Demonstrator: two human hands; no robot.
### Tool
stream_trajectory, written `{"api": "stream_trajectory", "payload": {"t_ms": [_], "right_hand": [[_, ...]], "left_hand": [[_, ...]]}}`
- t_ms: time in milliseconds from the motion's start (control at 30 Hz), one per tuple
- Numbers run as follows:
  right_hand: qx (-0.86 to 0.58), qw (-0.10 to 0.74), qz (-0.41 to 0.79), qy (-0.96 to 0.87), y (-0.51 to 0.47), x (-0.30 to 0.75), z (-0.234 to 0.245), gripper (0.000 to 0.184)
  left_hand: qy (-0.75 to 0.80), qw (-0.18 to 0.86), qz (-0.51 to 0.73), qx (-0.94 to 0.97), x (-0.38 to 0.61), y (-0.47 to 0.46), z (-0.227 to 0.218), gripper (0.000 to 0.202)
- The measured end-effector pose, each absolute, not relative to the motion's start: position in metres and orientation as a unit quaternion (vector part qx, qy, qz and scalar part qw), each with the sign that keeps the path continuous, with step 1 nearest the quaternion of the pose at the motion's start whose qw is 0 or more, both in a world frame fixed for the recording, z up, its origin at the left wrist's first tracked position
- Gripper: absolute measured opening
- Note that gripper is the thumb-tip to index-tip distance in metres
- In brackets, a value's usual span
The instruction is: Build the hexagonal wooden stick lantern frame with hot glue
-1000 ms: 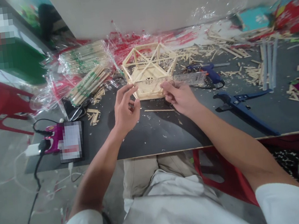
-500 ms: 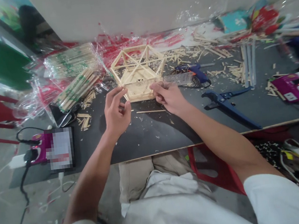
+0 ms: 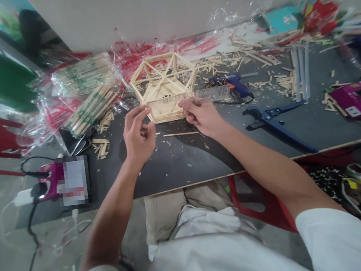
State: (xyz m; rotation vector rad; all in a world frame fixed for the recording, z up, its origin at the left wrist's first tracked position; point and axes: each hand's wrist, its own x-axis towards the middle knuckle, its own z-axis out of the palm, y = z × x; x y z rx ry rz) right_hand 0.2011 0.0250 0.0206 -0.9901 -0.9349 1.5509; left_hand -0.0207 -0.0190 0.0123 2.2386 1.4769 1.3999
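Note:
A hexagonal frame of thin wooden sticks (image 3: 173, 54) stands on the dark tabletop in front of me. My right hand (image 3: 202, 114) pinches a clear ruler (image 3: 213, 93) that lies across the near side of the frame, its right end sticking out past the fingers. At the ruler's left end is my left hand (image 3: 139, 136), fingers curved and thumb apart, the fingertips by the frame's front left corner. Whether those fingertips touch the frame or the ruler I cannot tell. A loose thin stick (image 3: 180, 134) lies on the table between my hands.
Right of the frame are a blue glue gun (image 3: 238, 86), a blue pipe cutter (image 3: 279, 128) and clear glue sticks (image 3: 302, 71). Bundled sticks (image 3: 91, 108) in plastic lie left. A purple power strip (image 3: 51, 180) with cables sits at the left edge, another purple unit (image 3: 355, 100) far right.
The view has shifted slightly. Both hands, the ruler and the stick frame keep nearly the same places relative to each other.

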Motion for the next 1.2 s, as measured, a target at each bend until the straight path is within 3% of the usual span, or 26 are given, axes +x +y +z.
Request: {"api": "stream_trajectory", "payload": {"t_ms": [367, 1000, 1200], "right_hand": [[-0.398, 0.514, 0.651, -0.391, 0.0253, 0.2025, 0.0192, 0.062], [-0.403, 0.510, 0.647, -0.399, 0.0248, 0.2023, 0.0201, 0.055], [-0.388, 0.515, 0.650, -0.403, 0.0257, 0.2030, 0.0179, 0.061]], "left_hand": [[0.489, 0.061, 0.459, 0.739, -0.0209, -0.0196, 0.0139, 0.033], [0.494, 0.064, 0.457, 0.737, -0.0210, -0.0192, 0.0135, 0.037], [0.490, 0.073, 0.463, 0.734, -0.0201, -0.0201, 0.0145, 0.035]]}}
